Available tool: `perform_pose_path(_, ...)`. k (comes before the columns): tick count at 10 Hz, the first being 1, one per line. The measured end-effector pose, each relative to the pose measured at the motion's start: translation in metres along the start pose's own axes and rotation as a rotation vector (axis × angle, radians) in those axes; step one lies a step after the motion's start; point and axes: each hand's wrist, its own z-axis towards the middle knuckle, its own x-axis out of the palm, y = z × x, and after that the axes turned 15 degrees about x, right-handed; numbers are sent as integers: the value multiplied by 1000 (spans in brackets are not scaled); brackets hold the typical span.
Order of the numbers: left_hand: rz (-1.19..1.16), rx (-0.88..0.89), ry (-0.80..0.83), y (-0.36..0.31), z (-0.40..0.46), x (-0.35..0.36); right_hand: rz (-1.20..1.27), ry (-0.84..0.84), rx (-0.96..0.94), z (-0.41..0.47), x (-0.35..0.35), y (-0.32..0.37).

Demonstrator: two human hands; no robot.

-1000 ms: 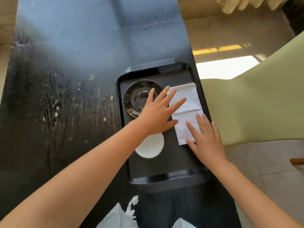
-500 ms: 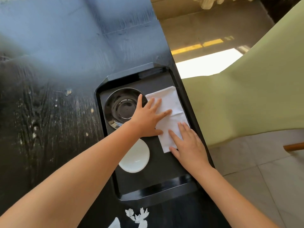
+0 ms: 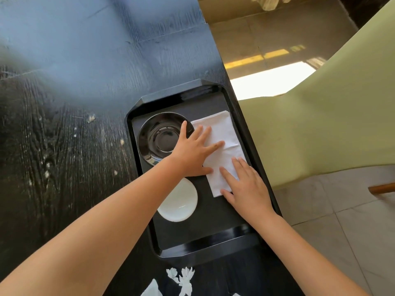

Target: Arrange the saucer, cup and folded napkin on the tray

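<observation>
A black tray (image 3: 205, 245) lies on the dark table near its right edge. On its far left sits a glossy black saucer (image 3: 159, 137). A white round cup (image 3: 181, 204), seen from above, stands nearer me and is partly hidden by my left forearm. A folded white napkin (image 3: 222, 129) lies along the tray's right side. My left hand (image 3: 194, 152) rests flat on the napkin's left part, fingers spread, with one finger over the saucer's rim. My right hand (image 3: 243, 186) presses flat on the napkin's near end.
The dark wooden table (image 3: 64, 146) stretches to the left and away from me. A pale green chair (image 3: 320, 124) stands right of the table edge over a tiled floor. White flower-patterned fabric (image 3: 181, 280) shows at the bottom.
Both hands stay flat on the napkin, and the left hand's fingers have drawn closer together. The view has shifted, so the tray sits differently in the frame.
</observation>
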Motion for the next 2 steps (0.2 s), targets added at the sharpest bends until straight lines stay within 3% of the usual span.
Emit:
perform_pose_path(1, -7, 7, -14, -1, -10, -13, -22, 13, -3, 1, -11, 6)
perform_pose_path(2, -53, -82, -137, 3, -35, -27, -24, 28, -15, 6, -29, 16)
